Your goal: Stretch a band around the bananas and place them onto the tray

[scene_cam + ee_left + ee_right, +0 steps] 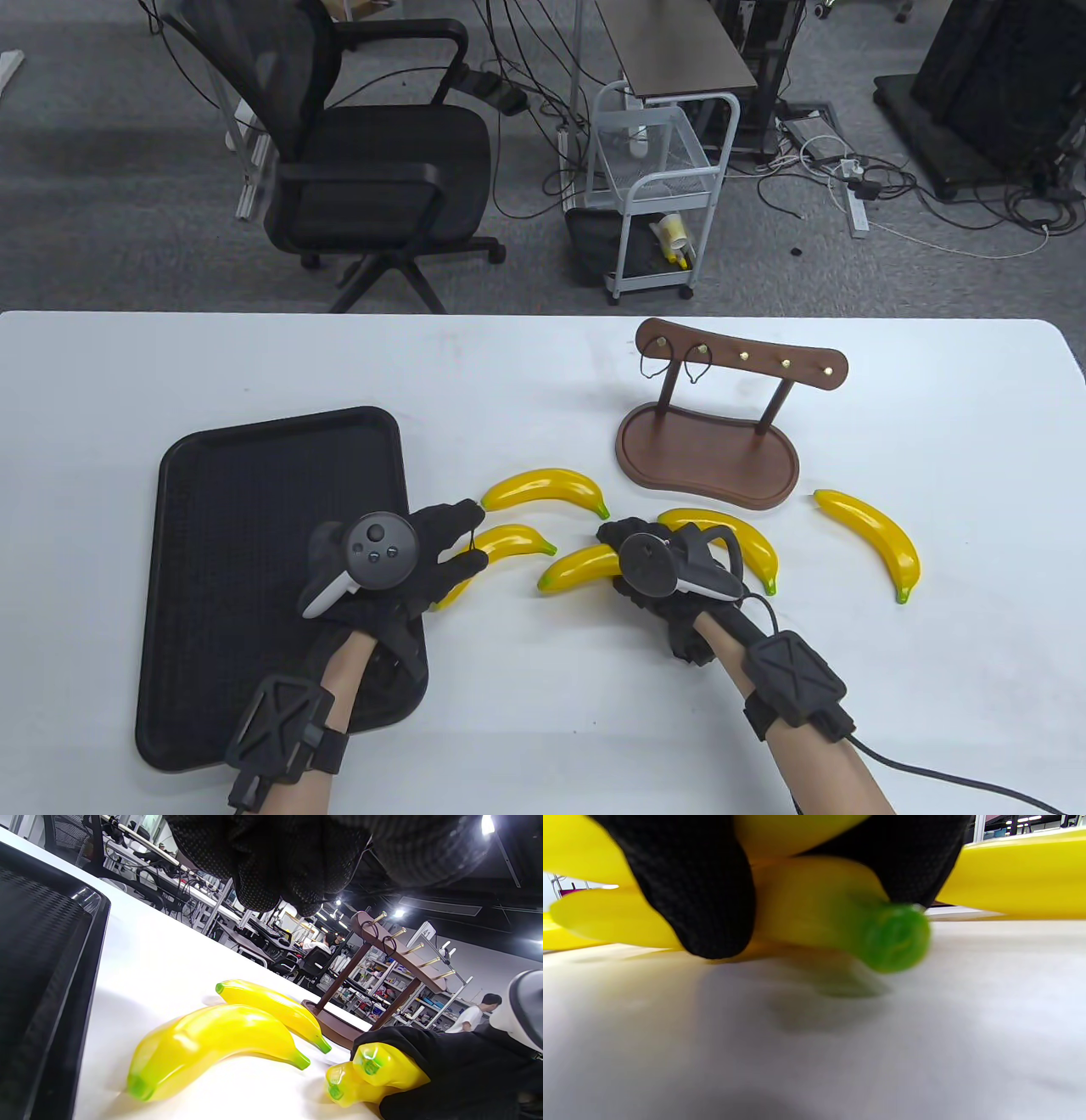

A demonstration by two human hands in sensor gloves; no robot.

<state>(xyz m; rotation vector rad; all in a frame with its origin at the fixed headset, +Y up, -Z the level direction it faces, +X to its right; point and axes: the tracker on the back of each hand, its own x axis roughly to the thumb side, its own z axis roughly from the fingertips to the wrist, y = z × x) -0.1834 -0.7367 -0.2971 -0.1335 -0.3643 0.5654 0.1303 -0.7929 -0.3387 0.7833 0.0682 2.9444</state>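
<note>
My right hand (615, 552) grips two yellow bananas together, one (577, 569) pointing left and one (734, 543) curving right under the tracker. In the left wrist view their green ends (369, 1073) poke out of the glove (445, 1069). The right wrist view shows fingers (691, 887) curled over a banana (823, 908) just above the table. My left hand (467, 535) hovers over another banana (509, 543), a thin black band (472, 541) stretched between finger and thumb. A further banana (543, 491) lies behind it. The black tray (212, 475) sits at the left under my left wrist.
A fifth banana (874, 539) lies apart at the right. A brown wooden stand (708, 450) with brass hooks stands behind the bananas, two black bands (649, 365) hanging on its left hooks. An office chair and a cart stand beyond the table's far edge.
</note>
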